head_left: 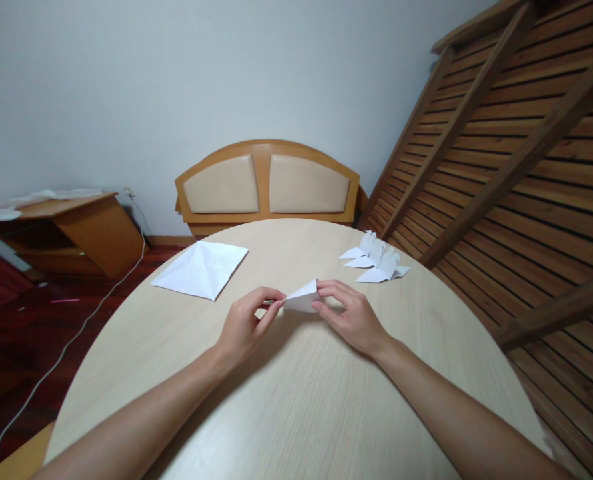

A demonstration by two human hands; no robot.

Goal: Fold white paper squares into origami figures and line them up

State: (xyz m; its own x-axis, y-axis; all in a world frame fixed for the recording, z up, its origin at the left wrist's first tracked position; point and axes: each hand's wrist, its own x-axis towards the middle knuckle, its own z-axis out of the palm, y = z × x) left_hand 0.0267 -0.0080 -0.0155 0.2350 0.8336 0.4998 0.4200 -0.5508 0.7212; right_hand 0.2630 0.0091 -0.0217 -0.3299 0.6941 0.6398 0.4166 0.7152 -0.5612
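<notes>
A small white piece of folded paper (302, 299) is held between my two hands, just above the middle of the round table (296, 400). My left hand (249, 320) pinches its narrow left tip between thumb and fingers. At the wider right end, my right hand (353, 317) grips the paper with thumb and fingertips. Beyond my left hand lies a stack of creased white paper sheets (203, 268). Several folded white paper figures (379, 260) stand in a row past my right hand, with pointed ends toward the left.
Behind the table is a wooden headboard (263, 180) with two beige panels. Slatted wood (516, 160) leans along the right side. On the left are a low wooden desk (83, 227) with white sheets on top and a white cable (83, 323) across the dark floor.
</notes>
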